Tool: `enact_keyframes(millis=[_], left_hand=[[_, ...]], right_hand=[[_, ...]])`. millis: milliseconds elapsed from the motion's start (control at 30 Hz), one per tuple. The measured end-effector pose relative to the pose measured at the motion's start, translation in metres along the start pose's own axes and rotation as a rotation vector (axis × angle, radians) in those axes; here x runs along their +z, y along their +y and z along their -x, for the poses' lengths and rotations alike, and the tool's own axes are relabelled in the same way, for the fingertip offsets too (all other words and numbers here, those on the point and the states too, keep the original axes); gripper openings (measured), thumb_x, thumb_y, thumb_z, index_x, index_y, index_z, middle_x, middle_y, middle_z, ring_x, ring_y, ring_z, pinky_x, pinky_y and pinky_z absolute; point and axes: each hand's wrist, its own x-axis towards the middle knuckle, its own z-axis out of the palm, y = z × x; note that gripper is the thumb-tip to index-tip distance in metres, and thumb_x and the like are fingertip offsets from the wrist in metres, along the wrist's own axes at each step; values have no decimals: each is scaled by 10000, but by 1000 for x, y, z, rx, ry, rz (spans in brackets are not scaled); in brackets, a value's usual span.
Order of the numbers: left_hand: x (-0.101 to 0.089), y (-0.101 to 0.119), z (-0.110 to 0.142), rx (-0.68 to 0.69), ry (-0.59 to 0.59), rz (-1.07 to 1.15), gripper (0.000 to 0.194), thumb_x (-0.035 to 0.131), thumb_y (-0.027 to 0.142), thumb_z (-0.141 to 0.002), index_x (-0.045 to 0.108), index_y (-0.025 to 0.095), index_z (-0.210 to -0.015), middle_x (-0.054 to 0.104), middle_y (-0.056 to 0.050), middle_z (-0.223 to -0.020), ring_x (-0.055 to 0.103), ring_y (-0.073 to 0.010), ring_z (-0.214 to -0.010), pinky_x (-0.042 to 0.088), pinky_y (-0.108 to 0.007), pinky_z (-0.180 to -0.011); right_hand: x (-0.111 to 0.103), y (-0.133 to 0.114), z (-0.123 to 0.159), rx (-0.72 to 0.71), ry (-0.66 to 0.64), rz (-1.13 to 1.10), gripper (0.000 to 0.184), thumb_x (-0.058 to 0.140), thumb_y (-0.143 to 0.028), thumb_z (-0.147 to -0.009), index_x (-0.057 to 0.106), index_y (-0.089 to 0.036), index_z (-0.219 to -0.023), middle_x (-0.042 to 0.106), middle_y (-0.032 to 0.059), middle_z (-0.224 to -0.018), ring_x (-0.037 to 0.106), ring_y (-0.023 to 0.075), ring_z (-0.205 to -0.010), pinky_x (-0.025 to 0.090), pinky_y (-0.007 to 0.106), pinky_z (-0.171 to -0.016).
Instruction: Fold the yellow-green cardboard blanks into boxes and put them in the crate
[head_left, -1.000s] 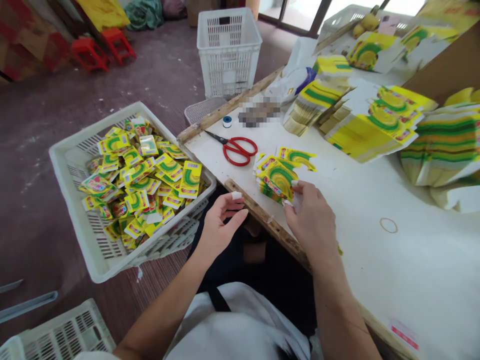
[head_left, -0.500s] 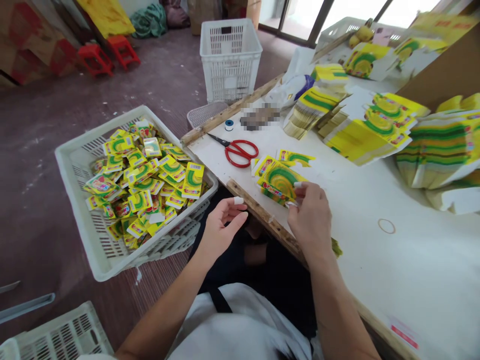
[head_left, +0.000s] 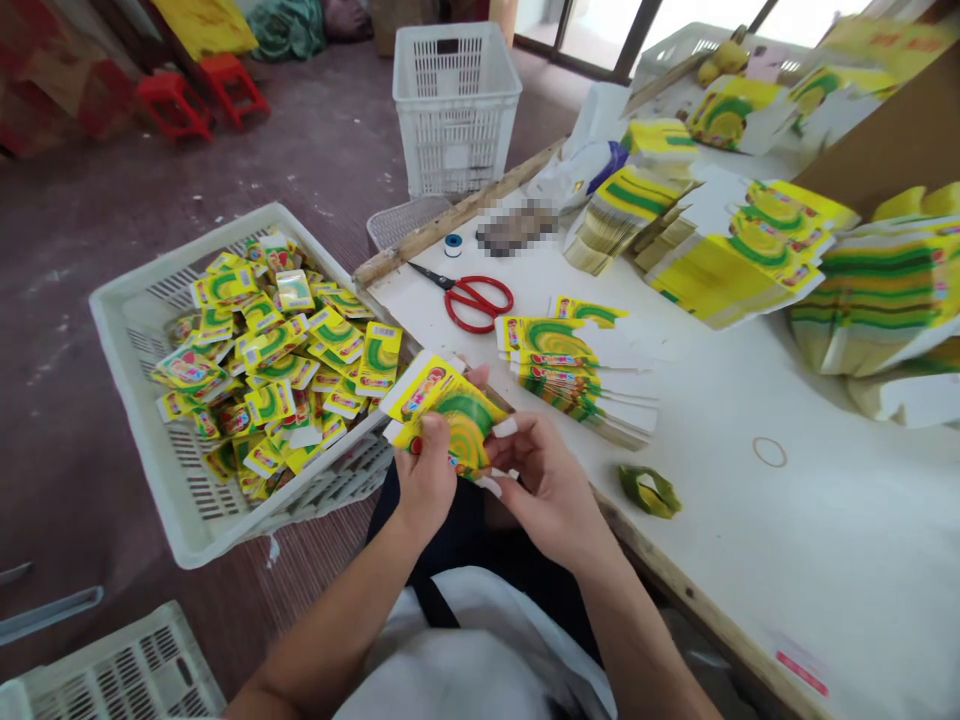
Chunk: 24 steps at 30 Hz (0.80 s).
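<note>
While gripping yellow carton (head_left: 465, 420) in left hand (head_left: 427, 485), pinching right end with right hand (head_left: 555, 500). Likely steadied thus, near white crate (head_left: 133, 330).

We're looking at a small packing workshop here, by every sign. Stacks of printed flat cartons (head_left: 731, 270) are crowding a white table (head_left: 720, 540) edged with rough, worn wood, and red-handled scissors (head_left: 480, 303) and a little spool (head_left: 453, 245) are lying on it among them. Right beside the table, a plastic crate (head_left: 180, 510) is brimming with small yellow-and-green packets (head_left: 274, 345), while a taller white crate (head_left: 456, 110) is standing on the scuffed floor (head_left: 315, 150), which is showing scattered white scraps. Over by the far side, red plastic stools (head_left: 176, 105) are sitting near big cardboard boxes (head_left: 56, 85), and daylight is pouring through the dark-framed glass doors (head_left: 589, 30).
</note>
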Motion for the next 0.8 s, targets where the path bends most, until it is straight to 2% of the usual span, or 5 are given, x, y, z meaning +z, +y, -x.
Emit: enact_keyframes(millis=[67, 233, 433, 633, 800], left_hand=[[-1, 1, 1, 56, 27, -35, 446, 697, 613, -772, 713, 251, -1031, 752, -74, -959, 670, -285, -1094, 574, -363, -904], [6, 7, 3, -47, 40, 146, 523, 698, 711, -701, 686, 223, -888, 689, -53, -792, 692, -254, -860, 593, -353, -752], [9, 11, -1, 14, 107, 198, 582, 653, 780, -680, 547, 208, -697, 497, 29, -632, 546, -129, -611, 536, -256, -652], [-8, 3, 3, -18, -80, -28, 598, 715, 711, -685, 638, 227, -1030, 704, -43, -950, 659, -193, -880, 552, -306, -818], [-22, 7, -1, -15, -110, -130, 311, 704, 497, -829, 705, 203, -931, 751, -36, -930, 700, -224, -950, 551, -348, -900]], right_hand=[[6, 3, 2, -8, 7, -106, 291, 682, -173, -778, 519, -266, -1000, 614, 4, -920, 599, 154, -828, 509, 290, -740], [13, 6, 2, 13, -62, -93, 201, 697, -209, -808, 543, -254, -930, 574, -14, -833, 543, 149, -748, 471, 279, -693], [18, 11, 5, 29, -85, 5, 417, 717, -159, -729, 525, -259, -1085, 579, -37, -822, 536, 132, -718, 462, 250, -654], [0, 14, -1, -22, 183, 82, 251, 673, -206, -771, 611, -248, -1010, 670, -9, -836, 634, 158, -747, 516, 280, -675], [-16, 3, -1, -145, 205, 273, 121, 635, -150, -801, 700, -244, -839, 713, -12, -759, 655, 164, -678, 512, 272, -600]])
